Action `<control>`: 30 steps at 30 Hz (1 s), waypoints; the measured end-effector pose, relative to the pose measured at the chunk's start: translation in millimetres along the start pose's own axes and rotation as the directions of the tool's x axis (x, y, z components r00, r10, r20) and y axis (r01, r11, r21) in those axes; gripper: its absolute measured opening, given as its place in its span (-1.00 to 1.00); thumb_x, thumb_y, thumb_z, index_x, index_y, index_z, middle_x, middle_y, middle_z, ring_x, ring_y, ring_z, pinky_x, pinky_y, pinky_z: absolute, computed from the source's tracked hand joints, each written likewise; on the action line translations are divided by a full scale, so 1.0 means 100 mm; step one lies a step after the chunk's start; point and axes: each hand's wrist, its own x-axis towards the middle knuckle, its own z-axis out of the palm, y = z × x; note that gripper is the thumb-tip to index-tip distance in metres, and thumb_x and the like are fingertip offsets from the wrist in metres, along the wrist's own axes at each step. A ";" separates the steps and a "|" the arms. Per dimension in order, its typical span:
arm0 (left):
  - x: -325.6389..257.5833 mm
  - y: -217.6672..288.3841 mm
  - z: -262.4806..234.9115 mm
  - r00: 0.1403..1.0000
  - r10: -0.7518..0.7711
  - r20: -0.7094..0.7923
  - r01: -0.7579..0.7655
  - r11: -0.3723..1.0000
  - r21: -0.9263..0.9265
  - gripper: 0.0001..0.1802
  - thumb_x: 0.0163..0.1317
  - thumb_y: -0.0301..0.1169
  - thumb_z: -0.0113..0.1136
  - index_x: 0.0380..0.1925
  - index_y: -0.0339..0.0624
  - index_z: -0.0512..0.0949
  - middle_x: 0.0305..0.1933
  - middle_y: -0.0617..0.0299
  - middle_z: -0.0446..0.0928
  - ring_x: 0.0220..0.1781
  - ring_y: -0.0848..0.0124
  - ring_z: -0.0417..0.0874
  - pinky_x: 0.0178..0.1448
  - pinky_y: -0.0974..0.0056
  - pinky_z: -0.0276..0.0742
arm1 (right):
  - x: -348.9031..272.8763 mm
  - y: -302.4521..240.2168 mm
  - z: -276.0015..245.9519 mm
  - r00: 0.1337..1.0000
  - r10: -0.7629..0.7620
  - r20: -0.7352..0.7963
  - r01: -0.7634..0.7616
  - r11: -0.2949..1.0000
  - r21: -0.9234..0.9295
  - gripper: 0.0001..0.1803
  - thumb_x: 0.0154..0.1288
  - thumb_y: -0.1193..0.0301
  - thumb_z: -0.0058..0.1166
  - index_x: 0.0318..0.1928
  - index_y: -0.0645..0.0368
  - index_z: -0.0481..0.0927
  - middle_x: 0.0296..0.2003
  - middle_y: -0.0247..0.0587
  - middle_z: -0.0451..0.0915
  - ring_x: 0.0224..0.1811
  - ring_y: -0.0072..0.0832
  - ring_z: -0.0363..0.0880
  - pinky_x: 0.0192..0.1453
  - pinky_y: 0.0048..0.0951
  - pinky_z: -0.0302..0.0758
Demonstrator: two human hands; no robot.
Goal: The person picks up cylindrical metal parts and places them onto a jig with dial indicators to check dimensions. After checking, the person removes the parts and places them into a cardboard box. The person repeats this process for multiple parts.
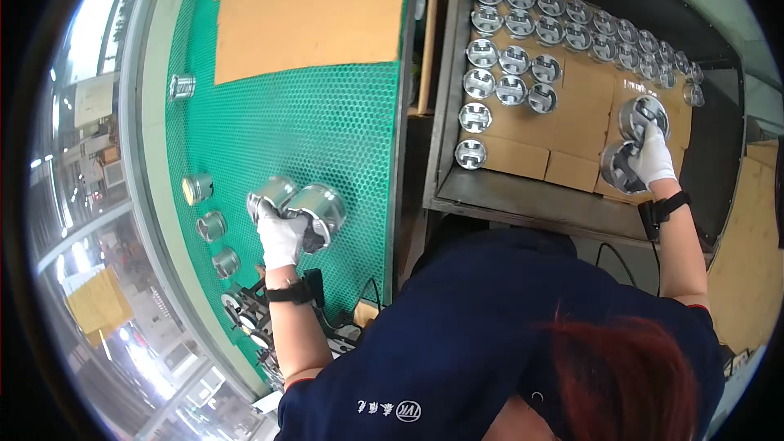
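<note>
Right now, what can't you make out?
All in the head view:
Left hand: some fingertips, hidden by its two pistons.
Right hand: some fingertips, hidden by its piston pair.
Green mat: part under the cardboard sheet.
Metal fixture: part behind the left forearm.

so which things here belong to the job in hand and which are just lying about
Seemingly in use:
- two silvery cylindrical metal pistons in the white-gloved left hand
- two more pistons in the white-gloved right hand
- dark rectangular metal tray holding similar pistons
- green perforated mat

Apparently lying about:
- flat tan cardboard sheet on the mat
- yellowish sheet, far left
</note>
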 end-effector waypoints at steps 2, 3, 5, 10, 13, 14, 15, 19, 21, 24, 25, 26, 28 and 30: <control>-0.15 0.67 -0.02 0.985 0.159 0.067 -0.146 0.975 -0.166 -0.33 0.03 -0.40 0.42 0.17 -0.36 0.42 0.09 -0.06 0.59 0.11 0.24 0.68 0.13 0.22 0.63 | 0.05 0.46 0.28 0.994 0.084 0.077 -0.092 0.990 0.111 -0.39 0.14 0.45 0.24 0.22 0.28 0.39 0.10 0.27 0.54 0.14 0.22 0.54 0.24 -0.07 0.53; -0.22 1.00 0.00 0.945 0.321 0.059 -0.295 0.918 -0.264 -0.36 0.14 -0.38 0.39 0.21 -0.35 0.39 0.11 -0.04 0.59 0.13 0.25 0.68 0.15 0.24 0.65 | 0.08 0.62 0.43 0.987 0.115 0.112 -0.136 0.970 0.203 -0.38 0.14 0.45 0.23 0.24 0.27 0.38 0.11 0.26 0.54 0.15 0.22 0.54 0.25 -0.07 0.53; -0.26 1.62 0.15 0.896 0.394 0.206 -0.236 0.814 -0.530 -0.52 0.38 -0.34 0.14 0.23 -0.33 0.37 0.13 -0.03 0.60 0.18 0.24 0.67 0.21 0.22 0.64 | 0.07 0.88 0.63 0.975 0.150 0.164 -0.181 0.964 0.195 -0.37 0.15 0.45 0.23 0.25 0.24 0.38 0.11 0.24 0.55 0.16 0.18 0.55 0.25 -0.09 0.52; -0.29 2.81 1.47 0.528 0.801 0.282 -0.619 0.590 -0.518 -0.61 0.49 -0.30 -0.01 0.17 -0.35 0.44 0.02 -0.09 0.63 0.10 0.11 0.69 0.17 0.07 0.63 | 0.12 0.72 1.34 0.984 0.056 0.171 -0.075 0.992 0.103 -0.34 0.11 0.41 0.30 0.25 0.18 0.39 0.05 0.19 0.59 0.10 0.09 0.60 0.24 -0.13 0.51; -0.41 3.11 2.59 0.375 0.831 0.411 -0.872 0.467 -0.148 -0.65 0.24 -0.42 0.15 0.01 -0.33 0.49 -0.14 -0.08 0.64 -0.09 -0.02 0.67 0.04 -0.01 0.59 | 0.28 0.54 1.74 0.939 0.075 0.336 -0.125 0.984 0.129 -0.36 0.11 0.39 0.33 0.20 0.19 0.40 0.02 0.19 0.61 0.06 0.09 0.62 0.21 -0.13 0.53; -0.45 3.16 2.97 0.354 0.790 0.501 -0.885 0.456 -0.095 -0.67 0.18 -0.44 0.17 -0.04 -0.30 0.51 -0.17 -0.06 0.63 -0.11 -0.01 0.66 0.02 0.00 0.58 | 0.33 0.48 1.87 0.918 0.100 0.383 -0.156 0.981 0.116 -0.37 0.09 0.37 0.35 0.17 0.20 0.40 -0.01 0.20 0.61 0.05 0.12 0.62 0.17 -0.10 0.55; -0.48 3.18 3.35 0.331 0.738 0.588 -0.901 0.432 -0.035 -0.69 0.12 -0.46 0.19 -0.10 -0.27 0.52 -0.21 -0.04 0.63 -0.14 0.00 0.66 0.00 0.02 0.58 | 0.36 0.43 2.00 0.920 0.077 0.385 -0.138 0.982 0.132 -0.37 0.09 0.35 0.35 0.16 0.22 0.40 0.01 0.24 0.59 0.05 0.18 0.61 0.16 -0.07 0.55; -0.53 3.02 4.63 0.265 0.675 0.689 -0.945 0.325 0.044 -0.72 0.18 -0.41 0.19 -0.10 -0.18 0.55 -0.17 0.01 0.66 -0.08 0.12 0.67 -0.01 0.12 0.58 | 0.51 0.27 2.50 0.912 0.050 0.407 -0.120 0.982 0.147 -0.36 0.05 0.42 0.36 0.15 0.23 0.39 0.20 0.22 0.41 0.06 0.21 0.57 0.11 0.01 0.56; -0.55 2.88 5.07 0.273 0.645 0.714 -0.943 0.326 0.066 -0.73 0.21 -0.39 0.17 -0.08 -0.15 0.56 -0.16 0.04 0.67 -0.05 0.14 0.68 -0.01 0.14 0.59 | 0.56 0.23 2.73 0.879 0.057 0.473 -0.131 0.983 0.125 -0.43 0.11 0.46 0.28 0.14 0.22 0.38 0.19 0.23 0.42 0.03 0.20 0.60 0.08 0.05 0.58; -0.58 2.72 5.50 0.324 0.615 0.718 -0.934 0.330 0.139 -0.72 0.23 -0.38 0.18 -0.04 -0.11 0.56 -0.11 0.08 0.67 -0.01 0.18 0.67 -0.02 0.15 0.58 | 0.63 0.15 3.06 0.879 0.048 0.475 -0.107 0.989 0.099 -0.51 0.20 0.50 0.15 0.15 0.20 0.37 0.20 0.24 0.40 -0.01 0.20 0.62 0.06 0.07 0.58; -0.58 2.68 5.61 0.341 0.608 0.717 -0.931 0.325 0.167 -0.71 0.23 -0.37 0.18 -0.03 -0.10 0.56 -0.10 0.09 0.67 -0.01 0.19 0.67 -0.02 0.14 0.58 | 0.64 0.12 3.17 0.877 0.043 0.478 -0.100 0.991 0.094 -0.54 0.24 0.50 0.10 0.15 0.20 0.37 0.20 0.25 0.40 0.00 0.20 0.62 0.06 0.08 0.58; -0.57 2.65 5.69 0.336 0.583 0.740 -0.936 0.297 0.191 -0.68 0.25 -0.37 0.17 0.02 -0.07 0.54 -0.07 0.12 0.66 0.01 0.19 0.66 -0.02 0.11 0.56 | 0.65 0.09 3.27 0.876 0.037 0.480 -0.091 0.992 0.088 -0.57 0.27 0.50 0.05 0.16 0.20 0.37 0.20 0.26 0.41 0.00 0.20 0.62 0.06 0.08 0.58; -0.51 2.59 5.81 0.352 0.582 0.733 -0.931 0.302 0.206 -0.66 0.26 -0.37 0.16 0.06 -0.06 0.53 -0.06 0.13 0.66 0.02 0.18 0.66 -0.01 0.08 0.55 | 0.67 0.03 3.47 0.852 0.057 0.520 -0.101 0.993 0.058 -0.61 0.39 0.48 -0.08 0.21 0.17 0.36 0.29 0.29 0.37 0.03 0.20 0.63 0.09 0.08 0.58; -0.45 2.53 5.87 0.369 0.597 0.713 -0.926 0.300 0.228 -0.62 0.28 -0.38 0.12 0.12 -0.06 0.51 -0.05 0.12 0.64 0.03 0.17 0.64 0.02 0.04 0.54 | 0.68 -0.07 3.65 0.830 0.114 0.546 -0.183 0.980 0.073 -0.59 0.41 0.47 -0.12 0.25 0.15 0.33 0.36 0.29 0.31 0.05 0.19 0.63 0.11 0.07 0.57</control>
